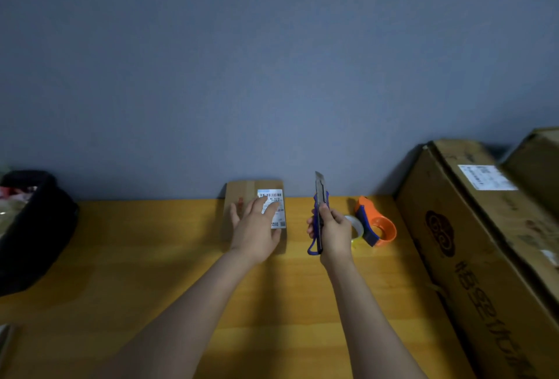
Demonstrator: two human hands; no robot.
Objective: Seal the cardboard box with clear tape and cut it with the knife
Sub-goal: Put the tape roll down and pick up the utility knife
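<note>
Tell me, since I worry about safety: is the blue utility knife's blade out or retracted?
Out. A long grey blade sticks up past the blue utility knife handle, gripped in the right hand.

Yellow wooden table [127, 272] spread beneath both hands, grey-blue wall [272, 61] seen beyond them, black bag [33, 227] set far left of the left hand, large cardboard cartons [472, 227] stacked right of the right hand
</note>
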